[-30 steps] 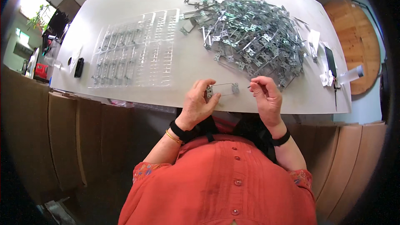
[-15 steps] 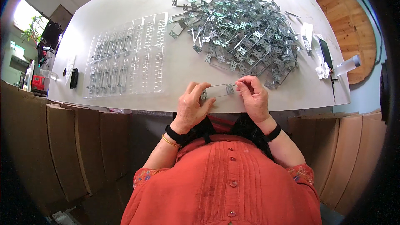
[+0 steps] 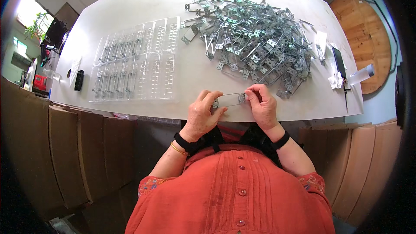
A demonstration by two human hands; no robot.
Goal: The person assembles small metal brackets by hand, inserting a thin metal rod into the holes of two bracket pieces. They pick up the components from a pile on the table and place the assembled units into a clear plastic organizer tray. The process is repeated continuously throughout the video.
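Operating from afar, I saw a small workshop: loose metal parts (image 3: pixel 260 43) were heaped beyond the right hand (image 3: pixel 263 107), a moulded clear tray (image 3: pixel 164 43) lay left of the left hand (image 3: pixel 201 112), and cardboard (image 3: pixel 69 156) flanked both.

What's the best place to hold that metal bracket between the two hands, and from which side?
Probably the flat plate at the left end of the metal bracket, coming from the left, with thumb and fingers on opposite edges, as the left hand does. The plate is broader than the thin rods, and the right hand is at the other end.
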